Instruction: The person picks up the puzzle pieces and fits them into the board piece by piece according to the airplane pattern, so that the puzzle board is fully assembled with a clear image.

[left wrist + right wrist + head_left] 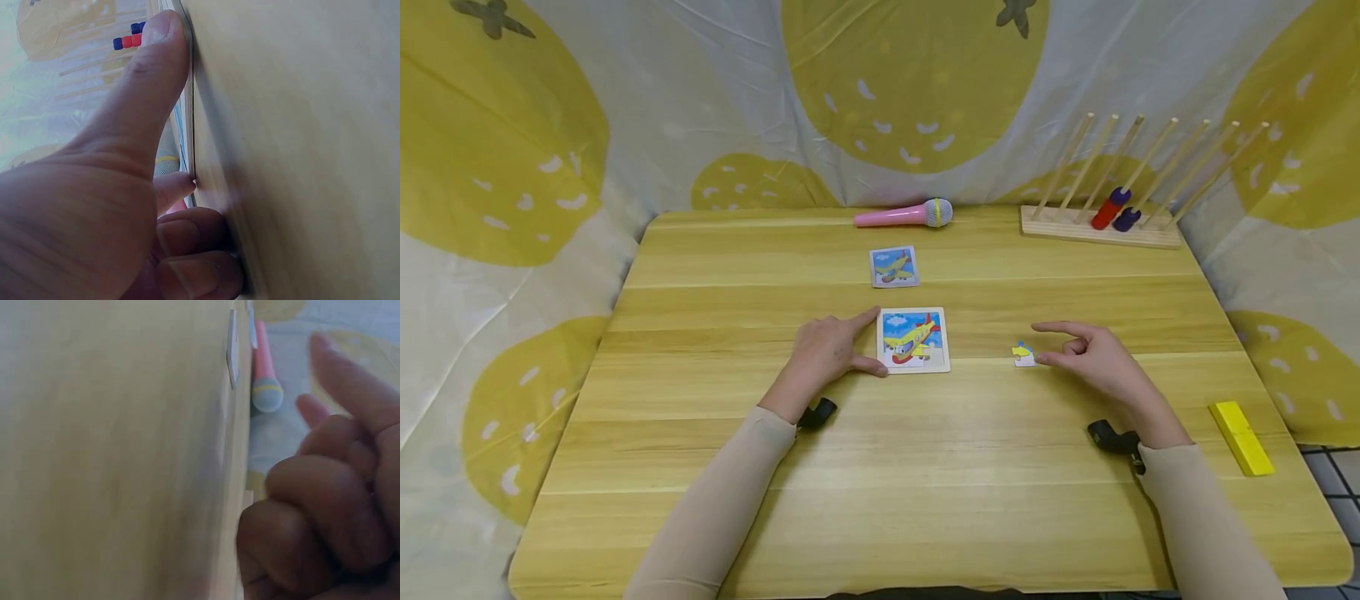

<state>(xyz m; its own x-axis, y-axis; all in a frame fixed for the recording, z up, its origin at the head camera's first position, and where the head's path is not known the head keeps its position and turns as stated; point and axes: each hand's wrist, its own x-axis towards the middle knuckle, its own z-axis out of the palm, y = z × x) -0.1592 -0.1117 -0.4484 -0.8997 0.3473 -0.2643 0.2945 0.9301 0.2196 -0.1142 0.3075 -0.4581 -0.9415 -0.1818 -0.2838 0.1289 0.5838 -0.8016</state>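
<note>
A small framed jigsaw puzzle (913, 321) of a yellow and red airplane lies on the table, with a pale gap at its lower right. My left hand (823, 350) holds the frame at its left side, index fingertip at the upper corner and thumb at the lower one. In the left wrist view the thumb (147, 81) lies along the frame's edge. Loose yellow, blue and white puzzle pieces (1022, 355) lie to the right, how many I cannot tell. By them is my right hand (1097, 354), thumb and index finger spread apart, the other fingers curled; nothing shows between them.
Behind the puzzle lies a matching airplane picture card (894, 267). A pink toy microphone (895, 217) is at the back edge. Back right stands a wooden peg rack (1097, 232) with red and dark blue beads. Yellow blocks (1242, 439) lie near the right edge.
</note>
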